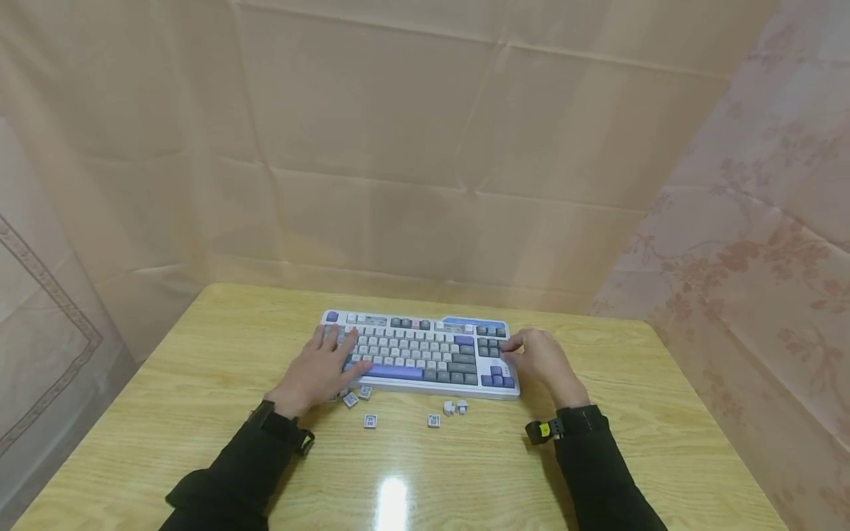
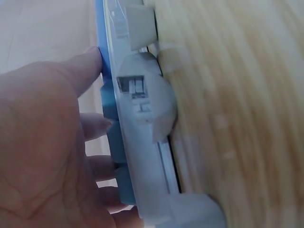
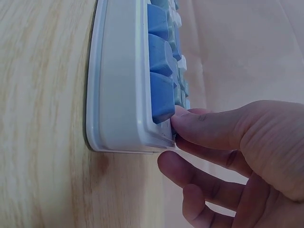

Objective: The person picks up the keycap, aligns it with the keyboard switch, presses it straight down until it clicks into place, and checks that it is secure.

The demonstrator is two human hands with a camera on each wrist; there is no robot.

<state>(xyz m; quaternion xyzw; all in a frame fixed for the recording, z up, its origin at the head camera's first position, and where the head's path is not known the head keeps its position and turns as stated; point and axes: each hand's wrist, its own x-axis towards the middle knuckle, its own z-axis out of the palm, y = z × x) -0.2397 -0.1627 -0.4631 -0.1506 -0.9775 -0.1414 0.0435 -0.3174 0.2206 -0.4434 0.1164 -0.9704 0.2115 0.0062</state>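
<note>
A white keyboard (image 1: 412, 384) with white, grey and purple keys lies flat on the wooden table. My left hand (image 1: 319, 375) rests on its left end, fingers spread over the keys and thumb by the long purple spacebar (image 1: 395, 372). In the left wrist view the left fingers (image 2: 102, 168) touch the keys from the far side. At the keyboard's right end, the thumb and index finger of my right hand (image 1: 541, 361) pinch at a keycap in the grey group, mostly hidden by the fingertips. In the right wrist view the other right fingers (image 3: 204, 183) hang loosely curled.
Several loose keycaps (image 1: 370, 421) lie on the table (image 1: 332, 479) in front of the keyboard, some upside down. Two white keycaps (image 1: 448, 407) sit close to its front edge. A beige cloth (image 1: 398, 147) hangs behind the table, and a floral cloth (image 1: 744, 295) hangs at the right.
</note>
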